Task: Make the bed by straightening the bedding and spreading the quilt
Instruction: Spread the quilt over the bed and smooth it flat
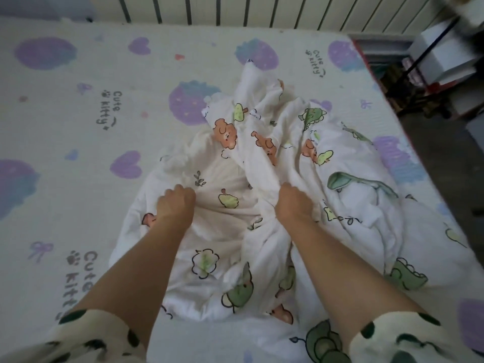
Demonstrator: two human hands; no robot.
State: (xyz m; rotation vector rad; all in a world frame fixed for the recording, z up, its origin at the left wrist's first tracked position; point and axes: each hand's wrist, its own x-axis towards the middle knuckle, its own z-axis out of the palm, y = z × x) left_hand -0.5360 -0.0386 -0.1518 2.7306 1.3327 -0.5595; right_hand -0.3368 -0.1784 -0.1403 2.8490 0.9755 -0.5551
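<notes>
Toward five o'clock on the bed, I see the white quilt printed with brown bears and green dinosaurs lying crumpled in a heap on the cream sheet patterned with purple strawberries and hearts. My left hand, at nine o'clock of the heap, clutches a fold with curled fingers. My right hand, at its centre, grips a bunched ridge running toward twelve.

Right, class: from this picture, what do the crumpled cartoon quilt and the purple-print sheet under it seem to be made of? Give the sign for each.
Quilt: soft matte fabric, probably cotton, lightly padded; it bunches in puffy folds where the left hand and right hand grip it.
Sheet: matte printed cloth, cotton or polyester, hard to tell; lies flat, with faint fine ribbing.
</notes>
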